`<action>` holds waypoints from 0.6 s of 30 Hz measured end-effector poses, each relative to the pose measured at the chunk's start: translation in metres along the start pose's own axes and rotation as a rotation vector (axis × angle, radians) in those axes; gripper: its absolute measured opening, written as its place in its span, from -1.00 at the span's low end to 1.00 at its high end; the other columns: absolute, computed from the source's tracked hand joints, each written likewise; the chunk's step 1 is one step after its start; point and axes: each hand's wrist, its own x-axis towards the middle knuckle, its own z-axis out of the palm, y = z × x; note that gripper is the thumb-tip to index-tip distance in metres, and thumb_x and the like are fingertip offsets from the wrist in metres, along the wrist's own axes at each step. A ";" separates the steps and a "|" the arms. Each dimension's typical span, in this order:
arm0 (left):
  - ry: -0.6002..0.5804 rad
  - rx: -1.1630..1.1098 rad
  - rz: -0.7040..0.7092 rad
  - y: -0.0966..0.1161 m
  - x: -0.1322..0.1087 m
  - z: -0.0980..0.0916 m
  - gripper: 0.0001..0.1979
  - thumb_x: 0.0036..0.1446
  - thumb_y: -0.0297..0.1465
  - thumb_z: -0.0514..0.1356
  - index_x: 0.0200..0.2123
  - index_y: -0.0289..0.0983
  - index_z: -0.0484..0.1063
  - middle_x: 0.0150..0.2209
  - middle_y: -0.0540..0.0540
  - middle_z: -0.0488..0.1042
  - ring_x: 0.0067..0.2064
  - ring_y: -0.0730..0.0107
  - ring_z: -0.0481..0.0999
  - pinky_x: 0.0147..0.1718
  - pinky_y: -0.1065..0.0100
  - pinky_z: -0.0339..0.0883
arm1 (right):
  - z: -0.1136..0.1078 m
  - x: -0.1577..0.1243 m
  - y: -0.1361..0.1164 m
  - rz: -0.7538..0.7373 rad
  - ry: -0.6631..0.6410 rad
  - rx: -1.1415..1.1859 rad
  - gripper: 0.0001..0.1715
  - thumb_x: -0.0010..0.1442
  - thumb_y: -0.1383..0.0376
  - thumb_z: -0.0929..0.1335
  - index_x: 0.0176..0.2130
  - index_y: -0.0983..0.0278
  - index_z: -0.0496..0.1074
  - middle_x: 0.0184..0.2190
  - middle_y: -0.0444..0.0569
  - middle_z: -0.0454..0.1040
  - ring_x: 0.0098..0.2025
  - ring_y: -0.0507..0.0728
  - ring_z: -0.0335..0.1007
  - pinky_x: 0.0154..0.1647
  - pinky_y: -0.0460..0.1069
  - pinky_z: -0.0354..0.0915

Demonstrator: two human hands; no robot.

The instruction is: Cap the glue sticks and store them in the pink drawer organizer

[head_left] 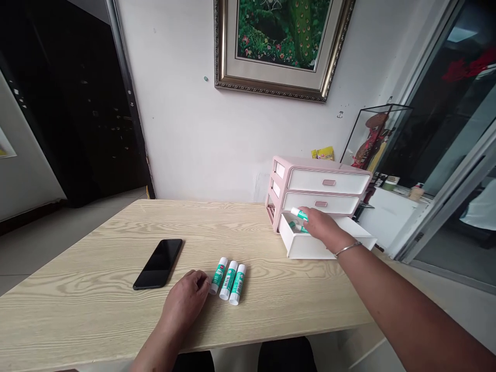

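Note:
Three white-and-green glue sticks lie side by side on the wooden table: a left one [218,276], a middle one [228,280] and a right one [237,284]. My left hand [187,295] rests on the table beside the left stick, its fingers curled; whether they grip anything is hidden. Over the pulled-out bottom drawer [315,247] of a pink and white drawer unit [282,170], my right hand [318,224] is closed on another glue stick [299,214]. Further green-and-white sticks [301,228] show inside the drawer, partly hidden by that hand.
A black phone [158,264] lies on the table [96,274] left of my left hand. On top of the drawer unit sits a yellow packet [323,153]. Behind it stands a glass case [372,137] holding a figure. A framed picture [271,90] hangs on the wall.

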 end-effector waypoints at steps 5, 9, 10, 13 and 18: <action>0.017 -0.017 0.004 -0.001 -0.001 0.001 -0.74 0.29 -0.30 0.06 -0.40 -0.20 0.46 -0.31 -0.06 0.51 -0.28 0.34 0.46 -0.31 0.36 0.11 | 0.015 0.019 0.018 0.100 -0.187 0.039 -0.56 0.06 0.47 0.41 -0.05 0.19 0.59 -0.35 -0.04 0.58 -0.39 0.10 0.43 -0.39 -0.08 0.18; 0.020 0.004 -0.009 0.002 -0.002 -0.001 -0.75 0.27 -0.35 0.05 -0.42 -0.21 0.44 -0.32 -0.06 0.51 -0.29 0.34 0.45 -0.32 0.35 0.10 | 0.020 0.026 0.020 0.140 -0.217 0.055 -0.53 0.00 0.49 0.43 -0.07 0.21 0.60 -0.41 -0.08 0.57 -0.42 0.08 0.42 -0.39 -0.09 0.21; 0.018 0.006 -0.016 0.002 -0.002 -0.002 -0.75 0.27 -0.35 0.05 -0.42 -0.21 0.44 -0.32 -0.06 0.51 -0.28 0.34 0.46 -0.32 0.35 0.10 | 0.019 0.026 0.019 0.151 -0.211 0.052 -0.52 -0.01 0.49 0.43 -0.06 0.22 0.60 -0.40 -0.08 0.58 -0.40 0.09 0.43 -0.38 -0.08 0.23; 0.020 0.002 -0.030 0.005 -0.003 -0.004 -0.75 0.28 -0.33 0.05 -0.39 -0.20 0.47 -0.29 -0.06 0.52 -0.25 0.32 0.48 -0.30 0.35 0.11 | 0.010 0.020 0.013 0.175 -0.150 0.035 -0.50 0.01 0.43 0.43 -0.01 0.23 0.58 -0.31 0.00 0.60 -0.30 0.16 0.48 -0.31 -0.04 0.28; 0.012 -0.001 -0.028 0.006 -0.004 -0.006 -0.72 0.30 -0.29 0.04 -0.41 -0.20 0.44 -0.31 -0.06 0.51 -0.27 0.32 0.48 -0.31 0.34 0.11 | -0.011 -0.013 -0.029 0.144 0.023 0.018 -0.45 0.23 0.23 0.33 0.20 0.26 0.42 -0.06 0.16 0.57 -0.03 0.25 0.48 -0.10 0.01 0.30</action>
